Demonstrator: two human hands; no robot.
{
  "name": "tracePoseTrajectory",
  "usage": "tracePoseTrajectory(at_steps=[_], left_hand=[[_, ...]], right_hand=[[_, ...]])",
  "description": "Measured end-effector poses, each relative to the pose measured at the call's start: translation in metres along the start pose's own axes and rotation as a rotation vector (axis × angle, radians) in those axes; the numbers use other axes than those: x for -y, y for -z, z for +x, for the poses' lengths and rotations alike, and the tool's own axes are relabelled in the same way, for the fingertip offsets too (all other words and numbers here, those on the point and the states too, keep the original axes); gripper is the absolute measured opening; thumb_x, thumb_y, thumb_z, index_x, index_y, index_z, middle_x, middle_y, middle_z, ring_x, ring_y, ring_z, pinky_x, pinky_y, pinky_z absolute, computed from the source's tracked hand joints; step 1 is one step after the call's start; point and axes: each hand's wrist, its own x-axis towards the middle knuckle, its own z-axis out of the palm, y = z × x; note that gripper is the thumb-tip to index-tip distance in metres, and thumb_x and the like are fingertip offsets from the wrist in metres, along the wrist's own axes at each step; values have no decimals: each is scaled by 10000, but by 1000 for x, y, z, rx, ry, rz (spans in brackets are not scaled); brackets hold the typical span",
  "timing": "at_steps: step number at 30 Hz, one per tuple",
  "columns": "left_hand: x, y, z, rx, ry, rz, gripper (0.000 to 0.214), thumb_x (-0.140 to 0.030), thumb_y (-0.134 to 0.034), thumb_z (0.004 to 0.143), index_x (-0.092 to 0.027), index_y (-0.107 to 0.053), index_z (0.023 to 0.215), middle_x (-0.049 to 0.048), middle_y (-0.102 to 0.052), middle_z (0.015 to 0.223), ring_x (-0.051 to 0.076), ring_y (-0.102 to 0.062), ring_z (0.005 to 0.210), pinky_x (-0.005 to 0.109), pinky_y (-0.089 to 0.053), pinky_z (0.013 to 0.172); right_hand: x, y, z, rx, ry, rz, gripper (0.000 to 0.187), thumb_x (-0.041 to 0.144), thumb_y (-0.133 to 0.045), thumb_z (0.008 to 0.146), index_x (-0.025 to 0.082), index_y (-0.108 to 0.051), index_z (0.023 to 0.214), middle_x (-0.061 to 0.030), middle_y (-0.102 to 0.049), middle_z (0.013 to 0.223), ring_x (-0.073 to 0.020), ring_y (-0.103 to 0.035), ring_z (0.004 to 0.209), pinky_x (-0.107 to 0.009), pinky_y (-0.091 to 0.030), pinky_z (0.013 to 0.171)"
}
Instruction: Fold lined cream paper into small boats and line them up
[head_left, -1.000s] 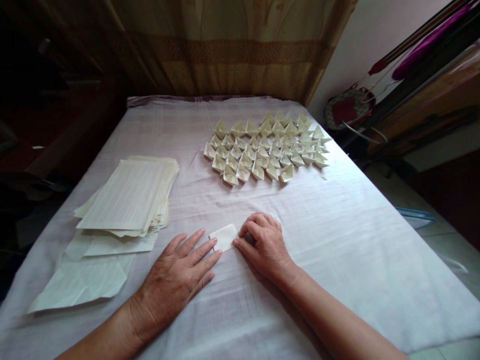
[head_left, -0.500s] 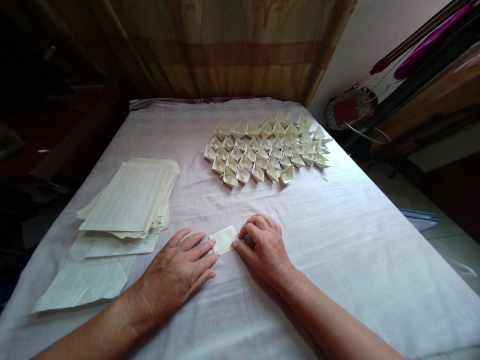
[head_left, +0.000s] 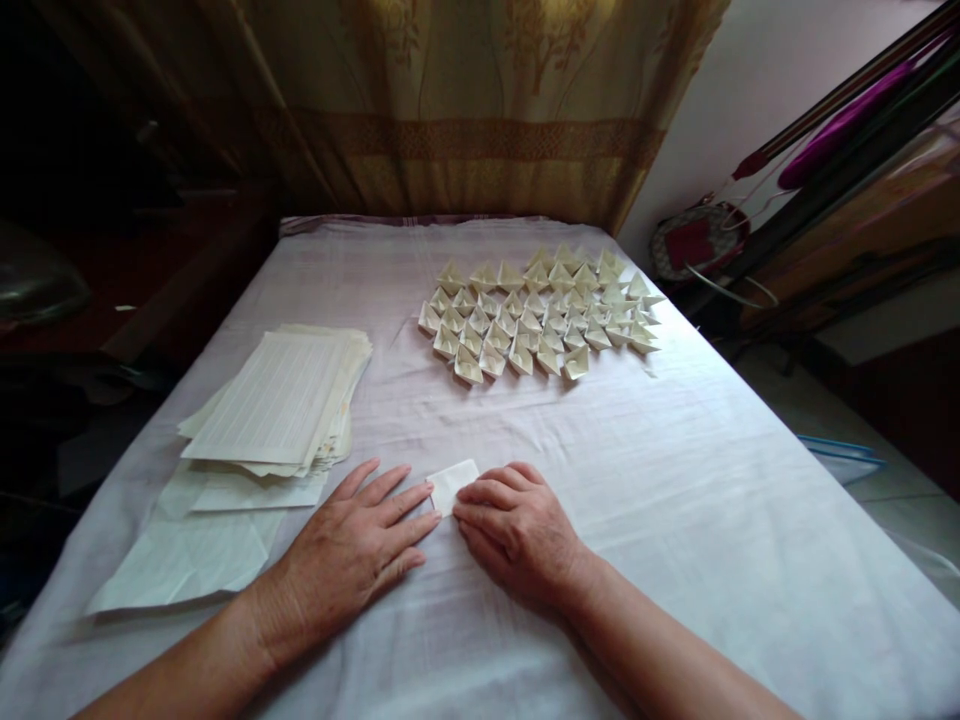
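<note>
A small folded piece of white paper (head_left: 450,482) lies flat on the cloth between my hands. My left hand (head_left: 361,535) is open, fingers spread, with its fingertips at the paper's left edge. From the right, my right hand (head_left: 517,525) presses on the paper with its bent fingers drawn together; its thumb is mostly hidden, and the fingers cover the paper's lower right part. Farther back stand rows of small folded paper boats (head_left: 521,330), packed close together.
To the left lies a stack of printed sheets (head_left: 270,395), above a crumpled pale sheet (head_left: 187,560). A whitish cloth (head_left: 675,540) covers the bed-like surface. Behind it hangs a brown patterned curtain (head_left: 465,120); a bag (head_left: 694,240) is beyond the right edge.
My right hand has moved left over the paper, its fingers now covering the lower right part instead of pinching the right edge. My left hand stays put. The view has tilted up slightly.
</note>
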Motion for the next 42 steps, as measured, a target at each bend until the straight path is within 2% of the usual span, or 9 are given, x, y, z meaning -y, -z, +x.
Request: tracePoseTrajectory(at_steps=[7, 13, 19, 25, 31, 33, 36, 39, 42], left_hand=[[7, 2, 3, 35, 12, -54, 280, -461, -480, 982, -395, -657, 1189, -91, -663, 1284, 232, -507, 1233, 429, -256, 1103], [5, 2, 3, 59, 51, -98, 280, -446, -487, 981, -396, -668, 1190, -71, -650, 1308, 244, -493, 1246, 445, -287, 1099], [1, -2, 0, 87, 99, -127, 304, -464, -486, 976, -390, -671, 1207, -32, -626, 1345, 272, -475, 1278, 471, -278, 1106], [3, -5, -1, 36, 113, -97, 314, -500, -466, 973, -422, -678, 1191, -9, -609, 1370, 278, -502, 1257, 493, -317, 1074], [1, -5, 0, 19, 120, -111, 284, -464, -531, 950, -419, -682, 1185, 19, -572, 1412, 301, -481, 1302, 510, -359, 1059], [0, -7, 2, -9, 139, -129, 265, -401, -532, 955, -393, -697, 1163, 26, -568, 1414, 296, -483, 1305, 508, -377, 1055], [-2, -12, 5, -115, 211, -131, 247, -329, -510, 962, -305, -718, 1092, 42, -625, 1339, 279, -526, 1255, 500, -400, 1049], [-1, -18, 9, -212, 308, -92, 217, -358, -559, 934, -220, -702, 1021, 86, -668, 1257, 292, -559, 1201, 512, -413, 1040], [-1, -21, 12, -217, 333, -85, 225, -391, -640, 881, -199, -679, 993, 105, -672, 1243, 312, -563, 1192, 535, -405, 1046]], right_hand=[[0, 0, 1, -15, 0, 18, 163, 205, -565, 927, 227, -714, 988, -16, -732, 975, -173, -612, 889, -368, -439, 861], [0, -3, -1, -20, -8, 8, 154, 207, -585, 921, 233, -720, 991, -17, -728, 978, -172, -604, 886, -354, -438, 846], [-3, -7, -2, -78, 21, 3, 145, 222, -589, 923, 232, -726, 971, -19, -732, 958, -173, -601, 862, -347, -429, 823], [-3, -7, -1, -60, 4, 15, 145, 221, -584, 927, 237, -722, 968, -13, -733, 961, -178, -597, 867, -356, -419, 826], [-2, -5, 0, -56, -1, 20, 145, 222, -577, 931, 230, -719, 959, -18, -726, 966, -187, -587, 879, -360, -416, 817], [-3, -6, 0, -61, 1, 14, 147, 216, -571, 936, 221, -714, 970, -25, -723, 969, -189, -585, 884, -362, -418, 823], [-3, -7, -1, -84, 2, 5, 151, 200, -560, 943, 209, -705, 982, -34, -723, 973, -186, -589, 882, -357, -425, 826], [-5, -9, -1, -109, 11, 2, 143, 184, -561, 941, 205, -698, 971, -34, -724, 968, -183, -600, 875, -346, -434, 815], [-5, -10, 0, -128, 14, -2, 142, 176, -555, 946, 205, -693, 964, -36, -723, 958, -181, -606, 870, -333, -443, 792]])
